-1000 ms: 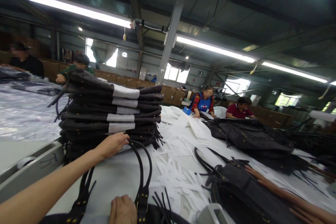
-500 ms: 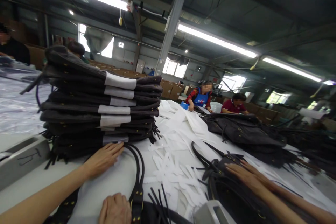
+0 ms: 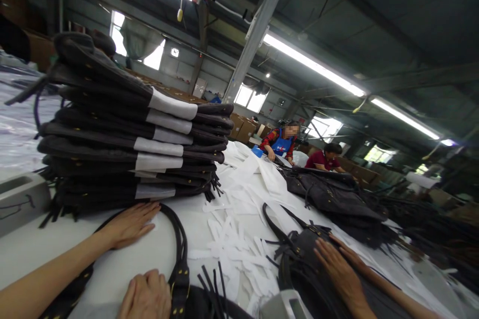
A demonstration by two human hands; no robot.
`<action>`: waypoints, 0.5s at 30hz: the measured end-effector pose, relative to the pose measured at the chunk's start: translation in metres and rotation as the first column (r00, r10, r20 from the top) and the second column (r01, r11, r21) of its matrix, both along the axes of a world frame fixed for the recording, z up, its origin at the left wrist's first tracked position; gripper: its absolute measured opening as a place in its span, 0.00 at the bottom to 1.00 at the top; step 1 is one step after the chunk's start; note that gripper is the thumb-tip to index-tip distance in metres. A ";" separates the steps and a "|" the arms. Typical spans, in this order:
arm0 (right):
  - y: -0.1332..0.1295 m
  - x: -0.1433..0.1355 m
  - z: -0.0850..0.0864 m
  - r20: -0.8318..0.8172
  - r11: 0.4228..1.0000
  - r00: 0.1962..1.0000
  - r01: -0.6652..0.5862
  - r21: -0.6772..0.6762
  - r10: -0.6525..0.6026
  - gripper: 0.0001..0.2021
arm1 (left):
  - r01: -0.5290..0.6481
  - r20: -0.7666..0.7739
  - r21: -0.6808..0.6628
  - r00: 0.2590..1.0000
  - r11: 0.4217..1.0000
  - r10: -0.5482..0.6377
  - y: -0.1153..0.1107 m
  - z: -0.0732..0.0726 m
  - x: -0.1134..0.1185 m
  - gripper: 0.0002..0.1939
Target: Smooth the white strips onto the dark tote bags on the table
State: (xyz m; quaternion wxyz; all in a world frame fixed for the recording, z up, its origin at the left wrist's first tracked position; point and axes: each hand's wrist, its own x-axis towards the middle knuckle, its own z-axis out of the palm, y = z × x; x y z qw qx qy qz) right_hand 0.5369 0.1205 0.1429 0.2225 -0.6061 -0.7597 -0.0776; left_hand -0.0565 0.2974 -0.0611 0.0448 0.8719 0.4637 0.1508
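Observation:
My left hand lies flat and open on a white sheet that covers a dark bag in front of me. It rests just inside the bag's looped black handles. A tall stack of folded dark bags with white paper bands stands right behind it. My right hand sits at the bottom edge with its fingers curled down on the same sheet, beside the handle strap with gold rivets. What it grips, if anything, is hidden.
A co-worker's two hands press on another dark bag to the right. White paper strips litter the table's middle. A grey metal box sits at left, more dark bags beyond, and two people at the far end.
My left hand has slid back from the stack's base onto the white sheet. A co-worker's hands have come onto the bag at right. My right hand has stayed put.

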 end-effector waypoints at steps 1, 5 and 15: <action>-0.001 0.001 0.003 0.015 1.000 1.000 -0.008 0.007 0.008 0.24 | 0.000 0.003 -0.006 1.000 1.000 0.000 0.000 0.000 0.000 0.33; -0.001 -0.004 0.011 0.022 1.000 0.999 -0.025 -0.004 0.025 0.20 | 0.012 0.029 -0.024 1.000 1.000 -0.011 0.002 0.000 -0.002 0.33; -0.005 -0.094 -0.025 -0.098 0.966 0.995 0.057 0.253 -0.033 0.34 | 0.074 0.129 -0.134 0.990 0.988 -0.056 -0.005 0.048 0.000 0.27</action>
